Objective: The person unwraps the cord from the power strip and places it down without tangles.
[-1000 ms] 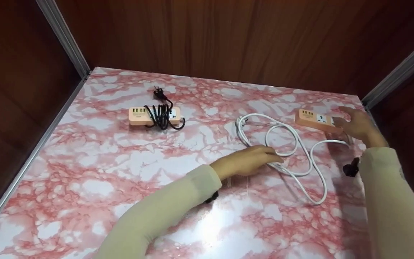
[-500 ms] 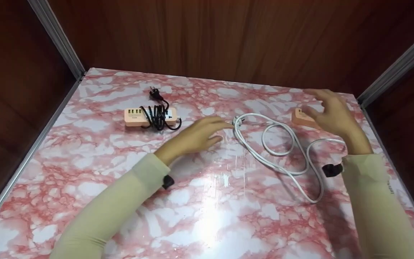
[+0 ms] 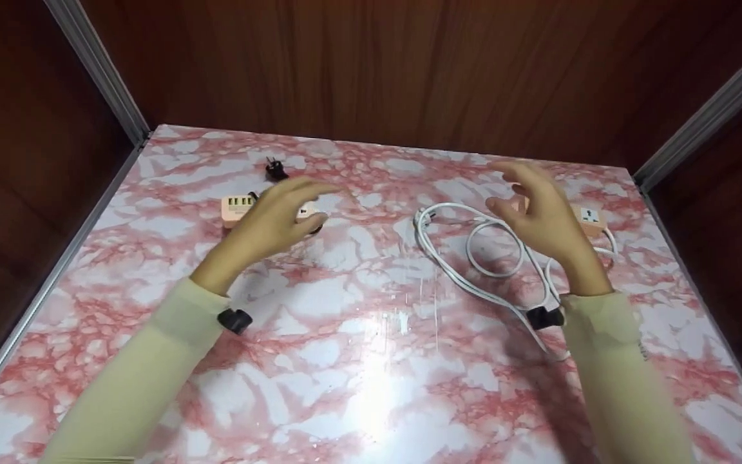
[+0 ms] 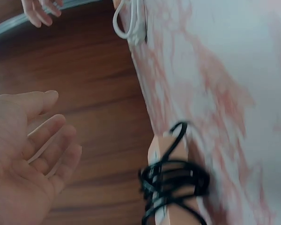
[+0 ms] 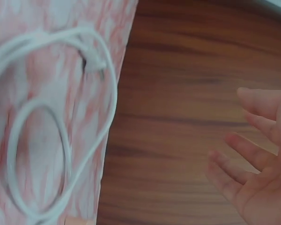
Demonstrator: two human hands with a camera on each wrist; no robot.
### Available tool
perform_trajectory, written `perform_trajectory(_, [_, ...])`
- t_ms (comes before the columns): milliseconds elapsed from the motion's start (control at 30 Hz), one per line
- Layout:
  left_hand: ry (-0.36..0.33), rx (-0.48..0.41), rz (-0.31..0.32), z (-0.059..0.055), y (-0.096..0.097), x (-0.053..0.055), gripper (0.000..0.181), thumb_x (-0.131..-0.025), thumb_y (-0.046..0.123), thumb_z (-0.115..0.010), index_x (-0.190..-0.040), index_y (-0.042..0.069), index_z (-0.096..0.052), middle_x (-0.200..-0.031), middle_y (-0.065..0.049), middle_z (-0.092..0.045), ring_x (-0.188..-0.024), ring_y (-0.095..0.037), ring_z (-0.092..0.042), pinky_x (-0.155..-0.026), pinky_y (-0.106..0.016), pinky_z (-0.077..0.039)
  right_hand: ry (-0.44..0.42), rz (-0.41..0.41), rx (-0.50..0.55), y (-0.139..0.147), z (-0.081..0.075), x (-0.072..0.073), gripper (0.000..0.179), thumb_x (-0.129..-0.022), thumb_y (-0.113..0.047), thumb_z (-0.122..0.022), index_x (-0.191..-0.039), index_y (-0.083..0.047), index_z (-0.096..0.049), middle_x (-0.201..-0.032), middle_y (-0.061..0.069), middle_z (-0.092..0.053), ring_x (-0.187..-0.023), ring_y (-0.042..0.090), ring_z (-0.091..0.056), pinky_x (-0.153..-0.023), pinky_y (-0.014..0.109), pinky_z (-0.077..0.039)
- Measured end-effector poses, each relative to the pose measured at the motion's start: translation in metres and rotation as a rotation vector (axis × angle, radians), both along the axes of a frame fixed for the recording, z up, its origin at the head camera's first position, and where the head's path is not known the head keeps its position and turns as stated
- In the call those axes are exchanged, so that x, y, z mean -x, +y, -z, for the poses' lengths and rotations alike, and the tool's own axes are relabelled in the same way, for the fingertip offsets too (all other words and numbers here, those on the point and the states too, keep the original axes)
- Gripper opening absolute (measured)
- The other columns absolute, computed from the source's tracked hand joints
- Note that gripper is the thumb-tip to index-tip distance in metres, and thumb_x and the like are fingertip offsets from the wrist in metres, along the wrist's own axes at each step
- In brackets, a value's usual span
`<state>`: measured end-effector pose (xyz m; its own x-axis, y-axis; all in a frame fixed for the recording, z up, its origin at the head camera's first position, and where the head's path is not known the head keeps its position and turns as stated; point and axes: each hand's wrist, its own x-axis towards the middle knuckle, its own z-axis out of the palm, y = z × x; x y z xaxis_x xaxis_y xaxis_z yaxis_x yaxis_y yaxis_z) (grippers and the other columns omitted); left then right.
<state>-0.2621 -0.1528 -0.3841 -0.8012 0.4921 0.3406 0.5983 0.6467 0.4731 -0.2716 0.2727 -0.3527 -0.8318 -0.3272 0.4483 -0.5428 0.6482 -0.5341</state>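
Observation:
My left hand [image 3: 268,222] hovers with loosely spread fingers over the peach power strip [image 3: 236,209] on the left, hiding much of it. In the left wrist view a black cord [image 4: 178,180] is wound round that strip, and nothing is in the palm. The strip's black plug [image 3: 275,170] lies just behind it. My right hand [image 3: 542,212], fingers also relaxed and holding nothing, is raised above the second peach power strip [image 3: 590,219] and partly covers it. A white cord [image 3: 455,274] lies loosely looped beside it, with its white plug [image 5: 94,63] at the loop's far left end.
The red-and-white marbled table [image 3: 345,361] ends at a dark wood panel [image 3: 377,71] at the back. Grey metal rails [image 3: 104,71] run up the corners, with dark side panels at left and right. Each cuff carries a small black wrist camera [image 3: 234,320].
My left hand has left the white cord and moved left to the black-corded strip. My right hand has drawn left from the other strip's right end. The cords and strips stay put.

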Motion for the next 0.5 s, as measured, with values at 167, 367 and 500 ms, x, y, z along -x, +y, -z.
perform_trajectory(167, [0.010,-0.037,-0.072,-0.005,-0.021,-0.005,0.047,-0.102,0.019,-0.074,-0.148,0.018,-0.063,-0.142,-0.009,-0.064,-0.131,-0.031,-0.060,-0.111,-0.053,-0.049,-0.010,-0.029,0.047,-0.017,0.004,-0.005,0.048,-0.095,-0.003,-0.077,-0.141,-0.006,-0.065,-0.137,0.013,-0.065,-0.129,0.032,-0.061,-0.107,0.054,-0.052])
perform_trajectory(367, [0.064,-0.088,-0.133,-0.004,-0.048,-0.007,0.049,-0.100,0.017,-0.077,-0.147,0.019,-0.065,-0.140,-0.009,-0.066,-0.130,-0.031,-0.062,-0.111,-0.052,-0.049,-0.007,-0.079,0.073,-0.041,0.013,-0.009,0.049,-0.096,-0.005,-0.078,-0.143,-0.005,-0.064,-0.138,0.014,-0.065,-0.128,0.029,-0.062,-0.109,0.050,-0.052])
perform_trajectory(500, [0.079,-0.126,-0.183,-0.001,-0.062,-0.009,0.050,-0.098,0.014,-0.077,-0.146,0.021,-0.066,-0.141,-0.007,-0.067,-0.134,-0.031,-0.060,-0.112,-0.054,-0.047,-0.025,-0.114,0.117,-0.059,0.019,-0.010,0.050,-0.095,-0.004,-0.079,-0.143,-0.005,-0.064,-0.138,0.012,-0.065,-0.129,0.026,-0.061,-0.110,0.045,-0.052])
